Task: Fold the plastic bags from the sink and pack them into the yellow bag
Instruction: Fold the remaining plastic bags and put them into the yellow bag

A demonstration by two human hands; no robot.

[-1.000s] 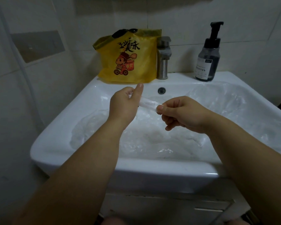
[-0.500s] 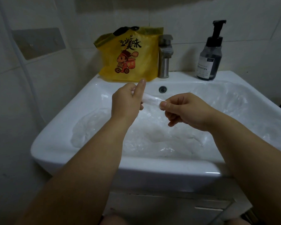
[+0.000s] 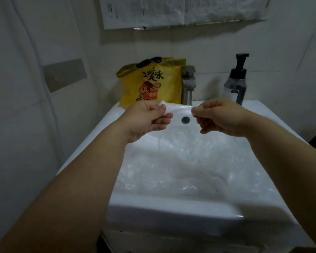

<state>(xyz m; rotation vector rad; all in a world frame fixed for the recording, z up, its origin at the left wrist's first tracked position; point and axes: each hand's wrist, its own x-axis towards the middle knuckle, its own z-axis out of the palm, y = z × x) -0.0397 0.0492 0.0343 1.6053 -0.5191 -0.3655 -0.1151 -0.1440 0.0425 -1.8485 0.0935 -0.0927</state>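
Your left hand (image 3: pixel 146 119) and right hand (image 3: pixel 223 117) each pinch one end of one folded plastic bag (image 3: pixel 179 110) above the sink (image 3: pixel 171 207) | clear bags (image 3: pixel 181 161) heaped in basin, count unclear | one yellow bag (image 3: pixel 153 83) upright behind, beside one faucet (image 3: pixel 188 83) | one pump bottle (image 3: pixel 235 84)

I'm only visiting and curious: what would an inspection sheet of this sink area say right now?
Surface: white sink, basin full of crumpled clear bags.
Job's things: clear strip held above the basin; yellow bag upright at the back, left of the tap.
Clutter: dark pump bottle on the back right rim.
Hands: left hand and right hand each pinch one end of the strip.
Cables: nothing seen.
Surroundings: pale walls, a grey plate on the left one, paper hung above.
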